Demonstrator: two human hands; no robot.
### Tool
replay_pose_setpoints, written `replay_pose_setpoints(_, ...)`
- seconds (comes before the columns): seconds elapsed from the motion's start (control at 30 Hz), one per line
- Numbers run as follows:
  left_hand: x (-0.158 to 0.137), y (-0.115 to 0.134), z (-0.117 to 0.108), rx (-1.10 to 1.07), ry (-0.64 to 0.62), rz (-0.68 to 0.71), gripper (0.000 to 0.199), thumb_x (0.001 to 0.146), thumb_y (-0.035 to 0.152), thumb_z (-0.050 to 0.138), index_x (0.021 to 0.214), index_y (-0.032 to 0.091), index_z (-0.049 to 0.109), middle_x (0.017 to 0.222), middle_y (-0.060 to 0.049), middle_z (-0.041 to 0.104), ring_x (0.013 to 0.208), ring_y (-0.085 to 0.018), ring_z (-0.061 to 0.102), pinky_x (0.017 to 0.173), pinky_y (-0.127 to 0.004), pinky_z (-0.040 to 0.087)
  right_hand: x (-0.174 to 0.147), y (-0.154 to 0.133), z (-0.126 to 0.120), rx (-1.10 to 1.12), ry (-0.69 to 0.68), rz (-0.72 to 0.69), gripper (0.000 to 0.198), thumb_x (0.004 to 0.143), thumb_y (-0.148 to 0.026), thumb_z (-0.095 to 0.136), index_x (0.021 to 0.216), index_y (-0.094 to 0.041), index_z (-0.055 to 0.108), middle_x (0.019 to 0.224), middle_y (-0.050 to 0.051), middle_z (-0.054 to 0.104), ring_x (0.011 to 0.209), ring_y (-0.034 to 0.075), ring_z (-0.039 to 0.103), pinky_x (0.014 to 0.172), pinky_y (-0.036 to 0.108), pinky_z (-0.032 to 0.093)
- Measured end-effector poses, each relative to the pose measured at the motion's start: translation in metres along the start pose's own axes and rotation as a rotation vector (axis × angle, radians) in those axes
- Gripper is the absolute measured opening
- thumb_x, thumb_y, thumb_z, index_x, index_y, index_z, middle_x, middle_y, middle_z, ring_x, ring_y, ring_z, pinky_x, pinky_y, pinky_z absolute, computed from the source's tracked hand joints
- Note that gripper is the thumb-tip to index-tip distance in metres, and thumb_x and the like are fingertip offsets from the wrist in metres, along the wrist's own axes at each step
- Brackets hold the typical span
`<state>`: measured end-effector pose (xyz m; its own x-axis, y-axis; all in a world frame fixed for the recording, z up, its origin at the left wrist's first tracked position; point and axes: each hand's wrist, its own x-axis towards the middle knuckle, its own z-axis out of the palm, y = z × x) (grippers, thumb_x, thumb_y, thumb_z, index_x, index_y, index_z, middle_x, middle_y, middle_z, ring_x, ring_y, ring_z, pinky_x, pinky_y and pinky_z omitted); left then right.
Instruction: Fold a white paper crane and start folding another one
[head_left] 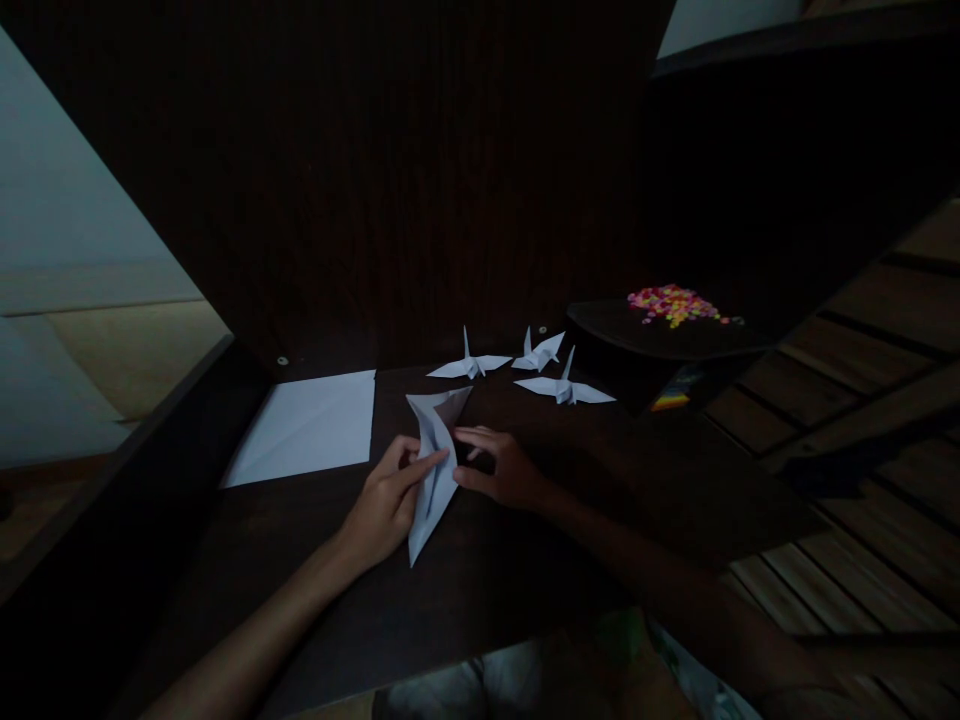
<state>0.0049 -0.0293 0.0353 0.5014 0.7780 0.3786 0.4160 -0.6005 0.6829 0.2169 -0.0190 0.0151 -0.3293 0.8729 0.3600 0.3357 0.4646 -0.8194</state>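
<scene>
A partly folded sheet of white paper (pixel 437 500) is between my two hands over the dark tabletop, its layers spread apart. My left hand (pixel 386 500) grips it from the left, with the index finger reaching across onto its inner face. From the right, my right hand (pixel 501 468) holds the paper's edge between fingers and thumb. Just beyond stand three white paper cranes (pixel 470 366), wings spread and necks up. To the left of my left hand lies a flat stack or sheet of white paper (pixel 307 430) with a diagonal crease.
A raised dark shelf (pixel 667 338) at the right carries a pile of small bright coloured pieces (pixel 675 303). Behind the cranes rises a dark wooden panel (pixel 375 200). A dark side board (pixel 127 460) bounds the table on the left. Wooden slats (pixel 862 540) show at the lower right.
</scene>
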Motion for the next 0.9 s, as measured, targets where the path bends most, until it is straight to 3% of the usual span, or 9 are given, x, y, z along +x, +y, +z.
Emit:
replay_pose_setpoints(0.07, -0.002, 0.002, 0.003, 0.013, -0.048, 0.030, 0.046, 0.086, 0.011, 0.043, 0.124, 0.027, 0.065, 0.108, -0.009, 0.053, 0.096, -0.021, 0.055, 0.087, -0.032, 0.048, -0.002, -0.005, -0.001, -0.103, 0.016, 0.007, 0.044, 0.073, -0.046, 0.073, 0.107, -0.018, 0.070, 0.106, 0.011, 0.070, 0.083, 0.022, 0.065, 0.067, 0.031, 0.051)
replay_pose_setpoints(0.17, -0.004, 0.004, 0.006, 0.058, -0.046, 0.036, 0.045, 0.088, 0.012, 0.042, 0.125, 0.025, 0.064, 0.109, -0.009, 0.053, 0.097, -0.021, 0.056, 0.087, -0.031, 0.048, -0.003, -0.011, -0.002, -0.236, 0.047, 0.006, 0.029, 0.078, -0.038, 0.069, 0.096, -0.016, 0.073, 0.085, 0.008, 0.072, 0.066, 0.017, 0.061, 0.066, 0.029, 0.047)
replay_pose_setpoints(0.27, -0.002, 0.002, 0.003, 0.118, 0.088, -0.002, 0.039, 0.088, 0.016, 0.043, 0.117, 0.021, 0.069, 0.101, -0.009, 0.055, 0.091, -0.021, 0.057, 0.083, -0.030, 0.049, -0.003, -0.011, -0.004, -0.273, 0.079, 0.007, 0.021, 0.083, -0.031, 0.060, 0.095, -0.018, 0.073, 0.081, 0.006, 0.072, 0.065, 0.017, 0.062, 0.069, 0.030, 0.045)
replay_pose_setpoints(0.4, 0.003, -0.006, -0.005, 0.168, 0.283, -0.119, 0.024, 0.084, 0.024, 0.054, 0.096, 0.019, 0.075, 0.087, -0.006, 0.057, 0.080, -0.021, 0.058, 0.077, -0.031, 0.048, 0.000, -0.002, -0.007, -0.301, 0.135, 0.009, 0.019, 0.085, -0.028, 0.056, 0.079, -0.019, 0.072, 0.075, 0.004, 0.071, 0.064, 0.016, 0.062, 0.069, 0.029, 0.044)
replay_pose_setpoints(0.53, 0.008, -0.016, -0.015, 0.193, 0.332, -0.207, 0.017, 0.076, 0.032, 0.067, 0.086, 0.020, 0.073, 0.081, -0.004, 0.058, 0.072, -0.021, 0.057, 0.074, -0.033, 0.048, 0.003, 0.006, -0.012, -0.349, 0.165, -0.044, 0.020, 0.083, -0.025, 0.056, 0.066, -0.017, 0.064, 0.065, 0.002, 0.064, 0.059, 0.015, 0.057, 0.065, 0.027, 0.041)
replay_pose_setpoints(0.63, 0.009, -0.022, -0.019, 0.186, 0.333, -0.286, 0.038, 0.070, 0.034, 0.072, 0.105, 0.020, 0.067, 0.094, -0.005, 0.061, 0.073, -0.021, 0.058, 0.073, -0.034, 0.050, 0.004, 0.011, -0.016, -0.412, 0.170, -0.096, 0.019, 0.081, -0.022, 0.055, 0.063, -0.018, 0.058, 0.061, 0.001, 0.059, 0.057, 0.013, 0.052, 0.062, 0.027, 0.039)
replay_pose_setpoints(0.77, 0.009, -0.026, -0.018, 0.197, 0.339, -0.375, 0.088, 0.068, 0.033, 0.074, 0.144, 0.022, 0.032, 0.112, -0.009, 0.059, 0.077, -0.021, 0.061, 0.068, -0.035, 0.054, 0.004, 0.018, -0.018, -0.472, 0.172, -0.175, 0.021, 0.081, -0.018, 0.052, 0.060, -0.019, 0.051, 0.058, 0.000, 0.052, 0.056, 0.013, 0.048, 0.060, 0.027, 0.038)
replay_pose_setpoints(0.9, 0.009, -0.024, -0.017, 0.214, 0.340, -0.386, 0.108, 0.066, 0.032, 0.075, 0.152, 0.022, 0.010, 0.109, -0.010, 0.060, 0.081, -0.023, 0.063, 0.071, -0.038, 0.055, 0.004, 0.025, -0.019, -0.514, 0.143, -0.180, 0.024, 0.080, -0.018, 0.054, 0.058, -0.020, 0.048, 0.058, 0.000, 0.050, 0.058, 0.014, 0.048, 0.060, 0.027, 0.039)
